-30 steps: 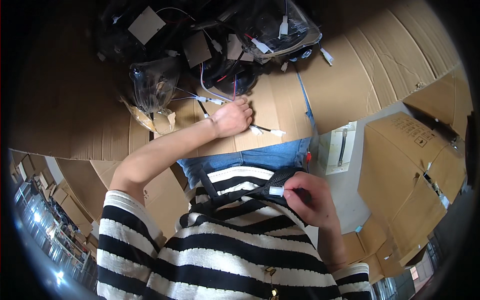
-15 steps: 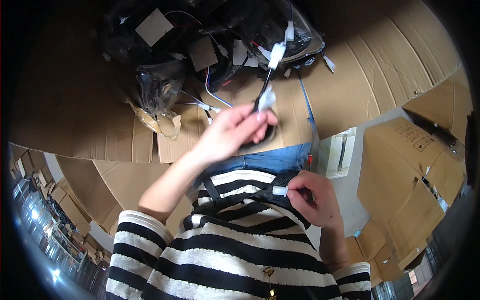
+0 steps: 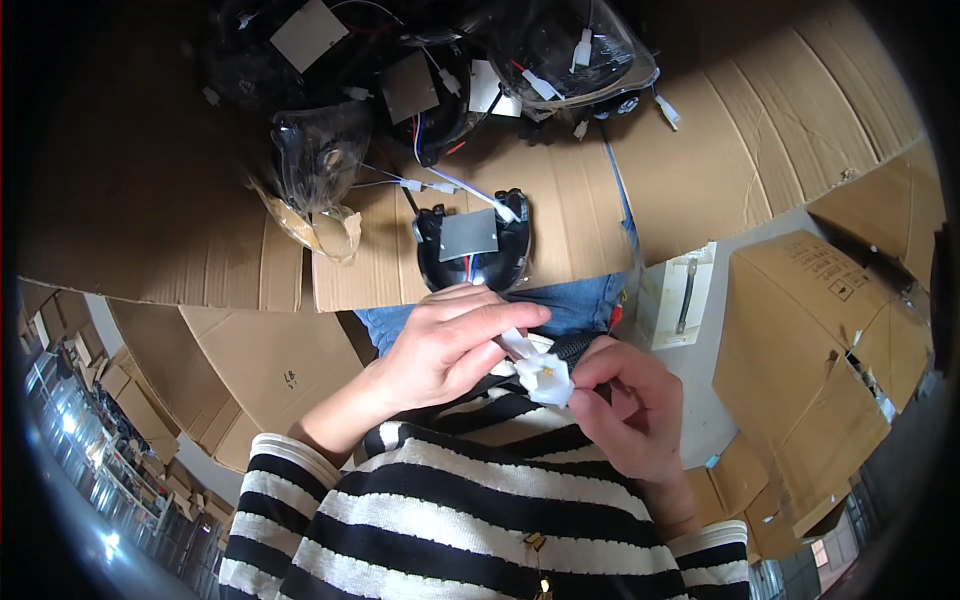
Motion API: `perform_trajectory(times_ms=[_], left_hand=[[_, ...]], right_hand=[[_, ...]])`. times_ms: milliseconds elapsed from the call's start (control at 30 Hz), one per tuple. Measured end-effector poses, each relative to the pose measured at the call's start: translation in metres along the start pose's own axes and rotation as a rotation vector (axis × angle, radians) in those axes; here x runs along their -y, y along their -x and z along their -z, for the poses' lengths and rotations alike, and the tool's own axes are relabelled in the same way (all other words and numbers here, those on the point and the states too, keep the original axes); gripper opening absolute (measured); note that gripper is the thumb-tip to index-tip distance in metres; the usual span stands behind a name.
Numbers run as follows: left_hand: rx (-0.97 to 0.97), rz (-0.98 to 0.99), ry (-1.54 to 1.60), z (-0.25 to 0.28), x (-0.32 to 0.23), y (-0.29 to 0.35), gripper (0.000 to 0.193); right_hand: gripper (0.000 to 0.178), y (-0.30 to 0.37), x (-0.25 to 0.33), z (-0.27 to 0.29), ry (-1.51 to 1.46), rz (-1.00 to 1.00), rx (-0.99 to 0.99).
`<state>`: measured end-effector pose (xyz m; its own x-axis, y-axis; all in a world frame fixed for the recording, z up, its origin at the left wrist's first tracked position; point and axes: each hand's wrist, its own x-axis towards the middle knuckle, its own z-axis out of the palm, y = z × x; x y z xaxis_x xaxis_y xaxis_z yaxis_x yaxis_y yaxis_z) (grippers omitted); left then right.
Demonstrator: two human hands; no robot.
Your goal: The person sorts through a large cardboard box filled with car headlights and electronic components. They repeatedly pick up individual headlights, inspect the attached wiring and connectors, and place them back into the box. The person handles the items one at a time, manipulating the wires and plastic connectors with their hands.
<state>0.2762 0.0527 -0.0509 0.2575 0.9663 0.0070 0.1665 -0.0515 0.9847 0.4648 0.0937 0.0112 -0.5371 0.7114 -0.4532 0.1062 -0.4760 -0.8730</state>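
My left hand [image 3: 445, 345] is closed, pinching a small white translucent strip in front of my striped top. At its tip, a white crumpled-looking piece [image 3: 545, 380] with a yellowish spot is gripped by my right hand [image 3: 630, 400], thumb against forefinger. Whether these are one piece or two, I cannot tell. Just beyond my left hand, a black curved housing [image 3: 525, 250] lies on the cardboard. It bears a grey square plate [image 3: 470, 235] and has red and blue wires. A white connector [image 3: 506, 212] on a pale cable rests at its edge.
More black housings with clear covers [image 3: 560, 60], square plates and white connectors crowd the far side of the cardboard surface [image 3: 740, 130]. A clear plastic piece [image 3: 320, 160] with torn brown tape lies left of centre. A large carton [image 3: 810, 340] stands at the right.
My left hand has come back toward my body from over the cardboard, bringing a white piece to my right hand. The black housing now shows on the cardboard.
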Motion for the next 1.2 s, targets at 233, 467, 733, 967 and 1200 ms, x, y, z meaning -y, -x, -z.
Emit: perform_trajectory(times_ms=[233,467,733,967,1200], left_hand=[[-0.116,-0.041,-0.123,-0.003,0.005,0.004,0.037],[-0.003,0.159,-0.125,0.004,0.0,-0.005,0.038],[0.098,0.156,0.095,0.025,0.001,0.006,0.028],[0.126,0.1,0.115,0.031,-0.008,0.008,0.023],[0.019,0.028,-0.087,0.027,-0.011,0.008,0.023]], right_hand=[[0.004,-0.001,-0.011,-0.005,0.246,-0.005,-0.21],[0.005,-0.019,-0.008,-0.007,0.361,0.047,-0.236],[0.003,-0.004,0.004,0.02,0.109,-0.082,-0.046],[0.004,-0.008,0.017,0.017,0.027,0.001,0.063],[0.004,-0.008,0.019,0.007,-0.126,-0.058,0.0]])
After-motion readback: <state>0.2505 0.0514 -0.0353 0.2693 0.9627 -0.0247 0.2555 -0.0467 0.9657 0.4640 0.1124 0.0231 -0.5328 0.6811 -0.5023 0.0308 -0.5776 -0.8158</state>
